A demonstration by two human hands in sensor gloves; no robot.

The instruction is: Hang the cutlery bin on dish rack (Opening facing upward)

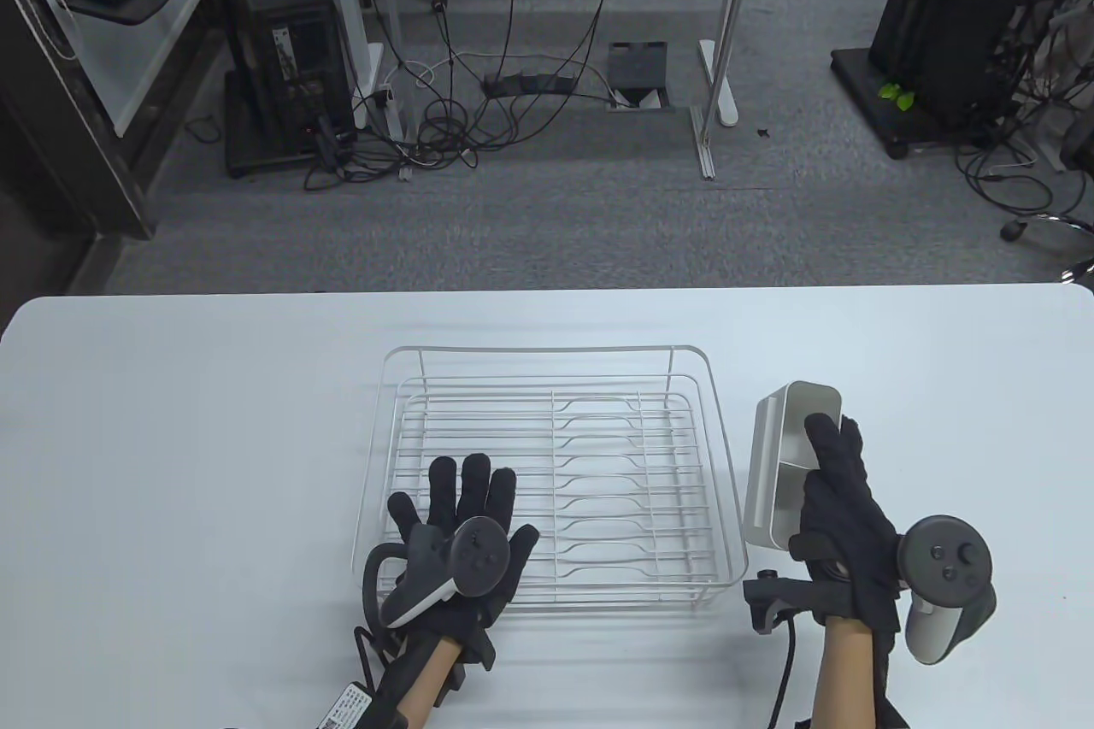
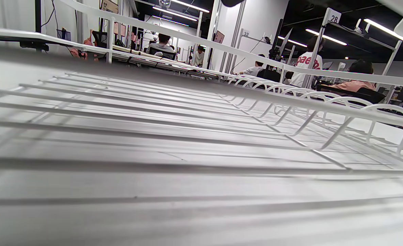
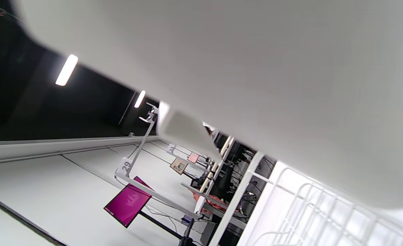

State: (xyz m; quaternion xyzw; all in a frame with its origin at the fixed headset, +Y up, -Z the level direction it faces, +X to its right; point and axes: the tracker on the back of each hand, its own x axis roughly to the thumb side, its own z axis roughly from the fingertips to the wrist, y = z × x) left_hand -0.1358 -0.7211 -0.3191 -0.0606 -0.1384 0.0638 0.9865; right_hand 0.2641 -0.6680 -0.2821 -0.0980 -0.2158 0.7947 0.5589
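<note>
while right hand (image 1: 842,520) holds cutlery bin (image 1: 782,464), left hand (image 1: 466,541) rests on dish rack (image 1: 547,387).

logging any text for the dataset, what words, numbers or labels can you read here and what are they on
"28": sign atop a white post, left wrist view.
"32": small sign on a far post, same view.
"29": tag on a white post, right wrist view.
Red letters on a person's white shirt: partly hidden, unreadable.
Tag at the left hand's wrist: too small.

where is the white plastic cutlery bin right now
Table view: the white plastic cutlery bin sits right of the white wire dish rack, gripped by the right hand.
</note>
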